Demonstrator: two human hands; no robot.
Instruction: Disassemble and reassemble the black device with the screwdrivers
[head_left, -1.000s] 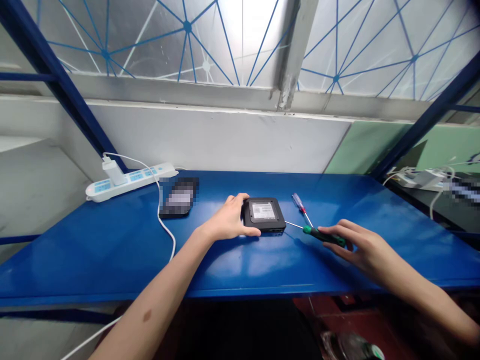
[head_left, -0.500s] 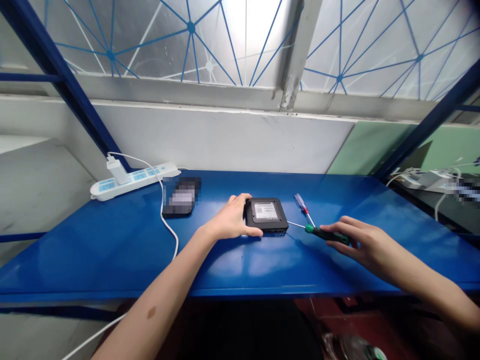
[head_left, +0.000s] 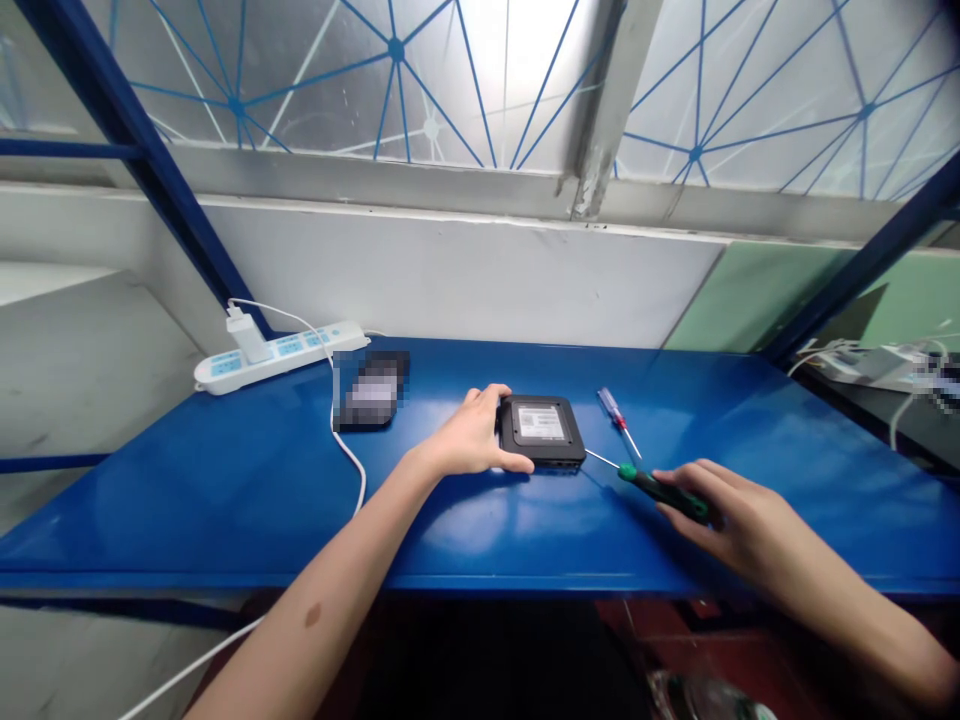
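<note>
A small black box point(head_left: 541, 432) with a white label on top lies on the blue table point(head_left: 225, 480). My left hand point(head_left: 472, 440) grips its left side, with the thumb along the near edge and the fingers curled over the far corner. My right hand point(head_left: 742, 520) is closed on the handle of a green-handled screwdriver point(head_left: 664, 492). The thin shaft of that tool points left, and its tip is at the box's near right corner. A smaller screwdriver with a red and blue handle point(head_left: 616, 412) lies loose on the table just right of the box.
A white power strip point(head_left: 281, 350) with a white charger point(head_left: 246, 335) sits at the back left. Its white cable point(head_left: 349, 450) runs over the near table edge. A dark blurred device point(head_left: 371, 390) lies left of my left hand. Blue frame posts stand at both sides.
My right hand and the green screwdriver have dropped slightly toward the near edge. My left hand stays on the box. The view has shifted a little.
</note>
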